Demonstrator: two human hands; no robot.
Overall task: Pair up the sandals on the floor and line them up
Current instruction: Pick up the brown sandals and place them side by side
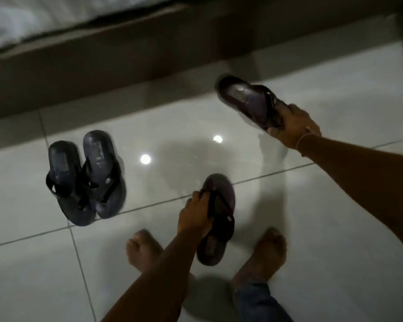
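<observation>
Glossy white floor tiles (pixel 312 228) with thin dark grout lines carry two bright lamp reflections; the whole view is dim and blurred.

We count four dark flip-flop sandals. Two form a pair of sandals (pixel 85 177) on the floor at left, side by side and touching, the right one overlapping the left a little, toes toward us. Each has a dark thong strap and a pale rectangular patch on the heel; we cannot read any writing on it.

Our left hand (pixel 196 217) grips the strap of a third sandal (pixel 216 219), fingers curled around it; its heel end points toward us, between our two bare feet (pixel 144 249). We cannot tell whether it touches the tile.

Our right hand (pixel 293 126) closes on the toe end of the fourth sandal (pixel 247 101), its heel pointing away toward the bed. A thin bracelet (pixel 300 140) circles that wrist.

Beyond the sandals a brown bed base (pixel 102 66) runs across, white bedding (pixel 21 19) above it. A blue jeans cuff (pixel 258 300) shows at the bottom.
</observation>
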